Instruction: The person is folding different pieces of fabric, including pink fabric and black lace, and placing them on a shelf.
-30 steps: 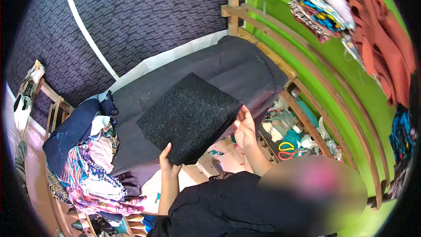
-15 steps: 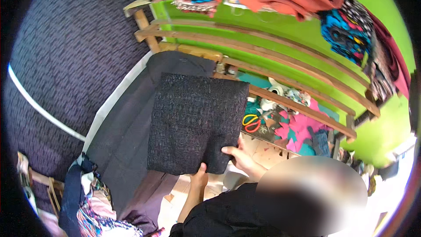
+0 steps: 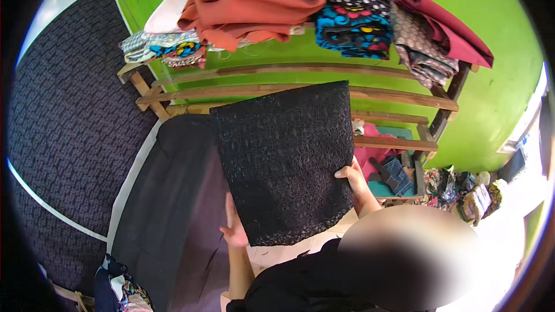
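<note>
A folded piece of black lace fabric (image 3: pixel 286 162) is held up in front of me, its lower edge tilted and textured with openwork. My right hand (image 3: pixel 354 180) grips its right edge, thumb on the front face and the other fingers hidden behind. Against the lower left edge rests my left hand (image 3: pixel 236 228), with fingers stretched upward and thumb standing away from the cloth; the fabric covers part of this hand.
Dark cloth (image 3: pixel 167 179) covers a long surface on the left, beside a dark textured panel (image 3: pixel 75 115). Behind the fabric stands a wooden slatted rack (image 3: pixel 399 97) with folded cloths, including a rust-coloured one (image 3: pixel 254 6), on top. Scraps and bundles (image 3: pixel 474 202) lie at right.
The view has swung right. The lace fabric has tilted, and my left hand has moved from its bottom edge to its left edge, its thumb now off the front. My right hand still grips the right side.
</note>
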The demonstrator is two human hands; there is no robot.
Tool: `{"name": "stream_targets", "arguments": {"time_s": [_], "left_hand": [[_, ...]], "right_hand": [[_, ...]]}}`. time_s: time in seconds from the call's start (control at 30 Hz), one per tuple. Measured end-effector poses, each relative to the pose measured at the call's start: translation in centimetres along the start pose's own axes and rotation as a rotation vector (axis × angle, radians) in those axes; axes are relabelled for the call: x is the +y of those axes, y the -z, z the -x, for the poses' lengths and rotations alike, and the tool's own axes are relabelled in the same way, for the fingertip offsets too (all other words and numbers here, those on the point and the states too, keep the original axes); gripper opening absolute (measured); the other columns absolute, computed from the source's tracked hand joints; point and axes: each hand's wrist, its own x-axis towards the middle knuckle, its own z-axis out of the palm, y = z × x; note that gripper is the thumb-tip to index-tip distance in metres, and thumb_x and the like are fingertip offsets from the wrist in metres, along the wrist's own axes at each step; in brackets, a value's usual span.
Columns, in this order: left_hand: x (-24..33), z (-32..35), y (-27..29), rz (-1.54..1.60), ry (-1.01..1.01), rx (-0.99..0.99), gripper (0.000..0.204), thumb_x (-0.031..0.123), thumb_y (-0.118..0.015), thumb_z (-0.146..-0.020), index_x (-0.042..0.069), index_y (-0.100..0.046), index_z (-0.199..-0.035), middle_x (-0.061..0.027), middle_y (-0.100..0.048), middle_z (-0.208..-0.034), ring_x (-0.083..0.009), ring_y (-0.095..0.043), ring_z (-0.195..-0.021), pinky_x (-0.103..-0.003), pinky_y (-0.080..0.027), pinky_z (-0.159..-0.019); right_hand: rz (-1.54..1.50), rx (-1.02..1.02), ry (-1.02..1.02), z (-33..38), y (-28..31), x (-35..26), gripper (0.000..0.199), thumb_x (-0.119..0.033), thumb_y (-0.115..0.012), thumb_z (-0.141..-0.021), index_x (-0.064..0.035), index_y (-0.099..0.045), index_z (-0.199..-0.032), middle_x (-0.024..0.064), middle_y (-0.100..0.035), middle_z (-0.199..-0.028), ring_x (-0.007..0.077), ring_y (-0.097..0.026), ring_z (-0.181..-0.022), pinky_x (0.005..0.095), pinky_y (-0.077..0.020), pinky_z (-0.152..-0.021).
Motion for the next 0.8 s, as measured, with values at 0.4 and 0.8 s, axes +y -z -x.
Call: {"name": "stream_targets", "arguments": {"time_s": [0.4, 0.8], "left_hand": [[-3.2, -11.5, -26.2, -0.492, 0.054, -0.144, 0.075, 0.021, -0.070, -0.067, -0.002, -0.036, -0.129, -0.0131, -0.050, -0.121, -0.0255, -0.049, -0.111, -0.034, -0.038, -0.095], [-2.0, -28.4, -53.1, -0.565, 0.081, -0.390, 0.048, 0.031, -0.063, -0.081, 0.001, -0.052, -0.117, -0.0102, -0.058, -0.112, -0.0212, -0.056, -0.101, -0.032, -0.043, -0.090]], "right_hand": [[0.137, -0.080, 0.206, 2.8, 4.5, -17.5, 0.071, 0.001, -0.051, -0.057, -0.0008, -0.040, -0.127, 0.0081, -0.053, -0.114, 0.0192, -0.051, -0.103, 0.0295, -0.0389, -0.091], [0.024, -0.245, 0.401, -2.6, 5.0, -43.2, 0.030, -0.018, -0.059, -0.078, -0.0046, -0.057, -0.105, 0.0139, -0.062, -0.103, 0.0247, -0.060, -0.093, 0.0388, -0.0494, -0.083]]}}
